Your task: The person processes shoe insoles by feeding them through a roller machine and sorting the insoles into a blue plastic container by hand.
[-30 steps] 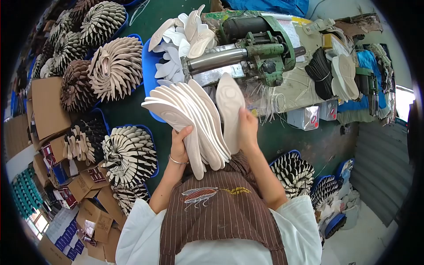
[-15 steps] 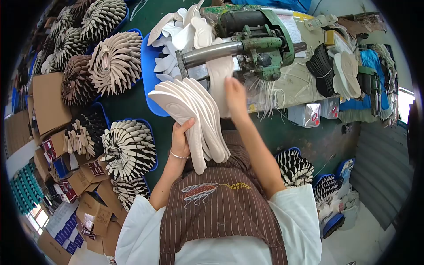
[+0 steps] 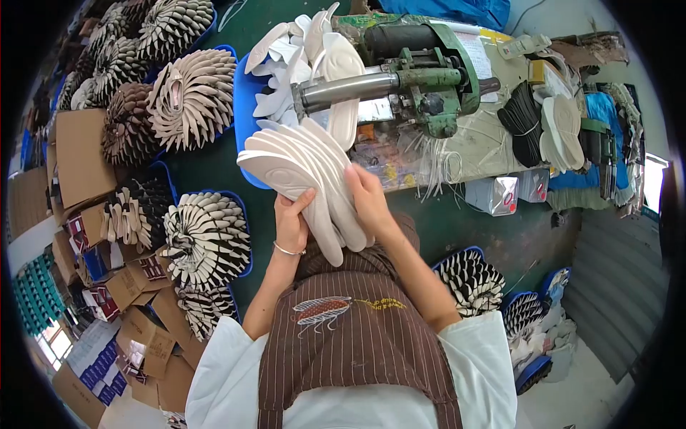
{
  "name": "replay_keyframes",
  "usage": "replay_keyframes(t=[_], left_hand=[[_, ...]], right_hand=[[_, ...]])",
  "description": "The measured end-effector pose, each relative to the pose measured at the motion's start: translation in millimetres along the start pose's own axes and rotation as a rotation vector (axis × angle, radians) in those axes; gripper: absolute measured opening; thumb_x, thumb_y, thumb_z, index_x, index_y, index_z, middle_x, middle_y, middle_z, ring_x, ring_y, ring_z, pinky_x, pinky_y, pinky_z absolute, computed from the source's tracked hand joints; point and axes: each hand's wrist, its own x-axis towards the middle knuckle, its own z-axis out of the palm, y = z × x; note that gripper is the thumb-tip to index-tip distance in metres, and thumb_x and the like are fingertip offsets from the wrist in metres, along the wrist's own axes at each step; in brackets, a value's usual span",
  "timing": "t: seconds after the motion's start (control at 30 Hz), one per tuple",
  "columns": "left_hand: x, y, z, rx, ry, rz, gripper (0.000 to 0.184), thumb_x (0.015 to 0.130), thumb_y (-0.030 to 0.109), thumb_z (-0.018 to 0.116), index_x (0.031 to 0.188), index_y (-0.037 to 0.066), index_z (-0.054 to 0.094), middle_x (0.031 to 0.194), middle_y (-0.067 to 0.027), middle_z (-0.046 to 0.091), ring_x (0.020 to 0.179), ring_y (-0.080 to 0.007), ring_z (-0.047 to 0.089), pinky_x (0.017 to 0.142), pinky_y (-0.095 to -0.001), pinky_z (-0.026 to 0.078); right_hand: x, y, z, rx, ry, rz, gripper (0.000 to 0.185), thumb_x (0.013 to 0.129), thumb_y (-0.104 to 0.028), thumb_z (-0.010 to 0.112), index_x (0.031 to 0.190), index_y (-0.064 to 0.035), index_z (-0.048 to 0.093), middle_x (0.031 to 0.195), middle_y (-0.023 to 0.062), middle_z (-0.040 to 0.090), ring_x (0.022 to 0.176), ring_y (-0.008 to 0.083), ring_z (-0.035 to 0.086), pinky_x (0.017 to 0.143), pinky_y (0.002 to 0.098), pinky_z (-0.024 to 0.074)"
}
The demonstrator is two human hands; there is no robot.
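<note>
A fanned stack of cream insoles [image 3: 300,164] is held upright in front of the apron. My left hand [image 3: 291,223] is closed around its left side, thumb pressed on the front insole. On the right edge of the stack, my right hand [image 3: 368,200] has its fingers closed on the insoles; whether it grips one or several I cannot tell. Beyond the stack, a single insole [image 3: 344,118] hangs at the steel roller [image 3: 350,91] of a green machine [image 3: 436,79], partly hidden behind the roller.
A blue tub [image 3: 245,100] of loose white insoles stands left of the machine. The bench [image 3: 486,154] carries a black cord bundle [image 3: 520,118] and more insoles [image 3: 561,132]. Tubs of coiled insoles [image 3: 207,229] and cardboard boxes [image 3: 86,154] fill the left floor.
My right hand has moved from the insole below the roller to the right side of the stack. The insole at the roller sits farther up, and the stack has tilted slightly.
</note>
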Motion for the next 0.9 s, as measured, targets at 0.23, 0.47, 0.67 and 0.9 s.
replay_keyframes(t=[0.23, 0.47, 0.67, 0.9], left_hand=[[3.4, -2.7, 4.8, -0.009, 0.013, -0.073, 0.042, 0.078, 0.001, 0.067, 0.116, -0.004, 0.05, 0.109, -0.0118, 0.06, 0.098, -0.0198, 0.059, 0.088, -0.0326, 0.047], [12.6, 10.3, -6.0, -0.118, 0.075, 0.009, 0.045, 0.08, 0.004, 0.067, 0.12, -0.004, 0.048, 0.112, -0.0125, 0.058, 0.1, -0.0206, 0.059, 0.089, -0.0329, 0.047], [21.5, 23.0, -38.0, -0.259, 0.198, -0.037, 0.047, 0.081, 0.006, 0.065, 0.123, -0.002, 0.046, 0.112, -0.0135, 0.058, 0.1, -0.0248, 0.059, 0.089, -0.037, 0.049], [24.1, 29.0, -105.9, -0.38, 0.357, 0.056, 0.049, 0.081, 0.008, 0.065, 0.125, -0.002, 0.044, 0.114, -0.0115, 0.056, 0.102, -0.0239, 0.057, 0.09, -0.0375, 0.048]], right_hand=[[66.2, 8.8, -28.6, 0.27, 0.189, 0.335, 0.017, 0.093, -0.012, 0.046, 0.087, 0.0014, 0.056, 0.085, 0.008, 0.063, 0.071, 0.0122, 0.058, 0.062, 0.0253, 0.0471], [-0.1, 2.0, -34.0, 0.332, 0.223, 0.503, 0.017, 0.085, 0.0, 0.051, 0.102, 0.002, 0.052, 0.095, 0.0165, 0.065, 0.085, 0.0228, 0.066, 0.07, 0.0302, 0.0558], [-3.4, 9.9, -47.1, 0.073, -0.183, 0.536, 0.018, 0.089, -0.005, 0.051, 0.105, -0.0009, 0.058, 0.097, 0.009, 0.065, 0.085, 0.0156, 0.064, 0.07, 0.0264, 0.0513], [120.4, -104.6, -9.5, -0.381, -0.298, 0.069, 0.022, 0.089, -0.018, 0.058, 0.098, -0.0003, 0.067, 0.075, 0.0026, 0.064, 0.072, 0.0078, 0.058, 0.064, 0.0246, 0.0467]])
